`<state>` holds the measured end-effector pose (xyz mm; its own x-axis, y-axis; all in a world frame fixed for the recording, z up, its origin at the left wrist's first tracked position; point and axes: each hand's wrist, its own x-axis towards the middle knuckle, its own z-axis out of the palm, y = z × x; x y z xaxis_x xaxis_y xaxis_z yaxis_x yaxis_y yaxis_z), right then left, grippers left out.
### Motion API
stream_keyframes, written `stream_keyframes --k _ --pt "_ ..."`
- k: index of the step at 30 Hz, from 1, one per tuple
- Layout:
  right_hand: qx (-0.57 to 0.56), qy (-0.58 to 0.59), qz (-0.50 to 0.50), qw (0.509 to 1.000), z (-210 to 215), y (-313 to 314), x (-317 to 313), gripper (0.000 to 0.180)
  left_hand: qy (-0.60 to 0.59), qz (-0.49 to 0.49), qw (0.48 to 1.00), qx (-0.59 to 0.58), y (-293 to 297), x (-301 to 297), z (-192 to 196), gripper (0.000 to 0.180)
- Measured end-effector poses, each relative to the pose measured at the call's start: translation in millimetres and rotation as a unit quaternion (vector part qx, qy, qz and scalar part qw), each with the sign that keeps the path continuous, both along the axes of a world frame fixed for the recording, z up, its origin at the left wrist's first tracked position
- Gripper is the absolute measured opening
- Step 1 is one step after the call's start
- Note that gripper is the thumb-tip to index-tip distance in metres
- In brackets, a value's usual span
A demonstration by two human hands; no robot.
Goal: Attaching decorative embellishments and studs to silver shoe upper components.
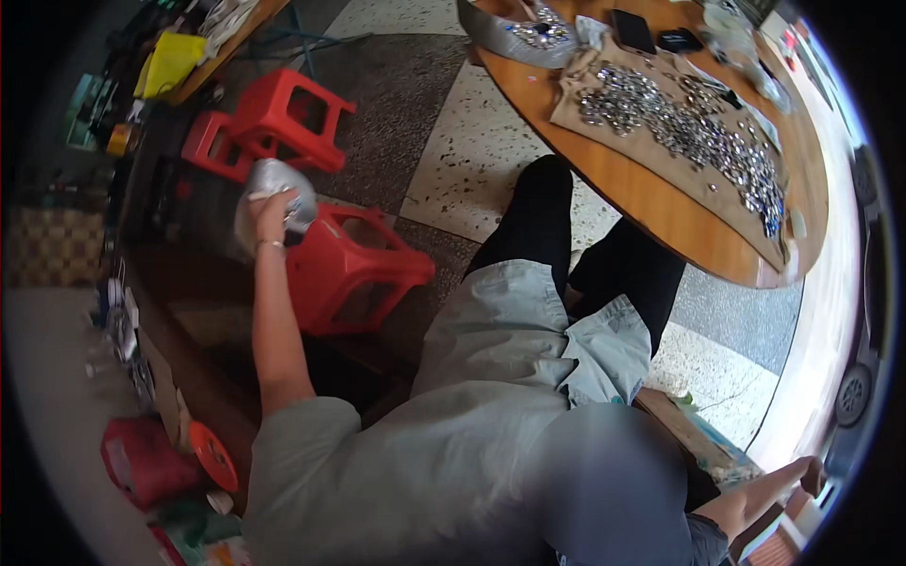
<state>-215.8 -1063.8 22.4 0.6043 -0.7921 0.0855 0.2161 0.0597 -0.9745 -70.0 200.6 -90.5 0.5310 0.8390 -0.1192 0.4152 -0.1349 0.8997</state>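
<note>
Out to the left, my left hand [272, 212] is closed around a silvery, see-through plastic bag [283, 177], which is somewhat blurred. What the bag contains is hard to make out. It is held just above and beside red plastic stools [344, 274]. At the far lower right, my right hand [808, 475] reaches away from my body near the picture's rim; its fingers are dark and small there. On the round wooden table [651, 212] a brown cloth [604, 137] carries many shiny clear and silvery gem-like pieces [679, 118], a few of them blue.
A curved grey sheet [500, 38] with more shiny pieces lies at the table's far edge, near a dark phone [632, 32]. Another red stool [293, 113] stands left. A yellow bag [170, 64] sits on a side surface. A vehicle wheel [854, 394] shows at far right.
</note>
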Motion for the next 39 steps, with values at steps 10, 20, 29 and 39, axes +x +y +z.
stream_keyframes --k 10,20,29,39 --pt "-0.287 0.065 0.170 0.941 -3.8 373.9 256.4 0.025 -0.141 -0.208 0.876 -0.411 -370.2 96.2 80.9 0.022" --pt "0.009 0.053 0.551 0.832 -129.4 541.3 341.3 0.020 -0.164 -0.389 0.788 -0.448 -530.3 168.6 12.2 0.032" --pt "0.179 0.023 0.547 0.817 -107.4 670.9 298.8 0.012 -0.200 -0.321 0.820 -0.429 -407.9 127.1 32.2 0.022" --pt "0.266 -0.015 0.500 0.824 -77.7 757.1 251.8 0.013 -0.308 -0.232 0.872 -0.300 -347.9 75.1 79.7 0.054"
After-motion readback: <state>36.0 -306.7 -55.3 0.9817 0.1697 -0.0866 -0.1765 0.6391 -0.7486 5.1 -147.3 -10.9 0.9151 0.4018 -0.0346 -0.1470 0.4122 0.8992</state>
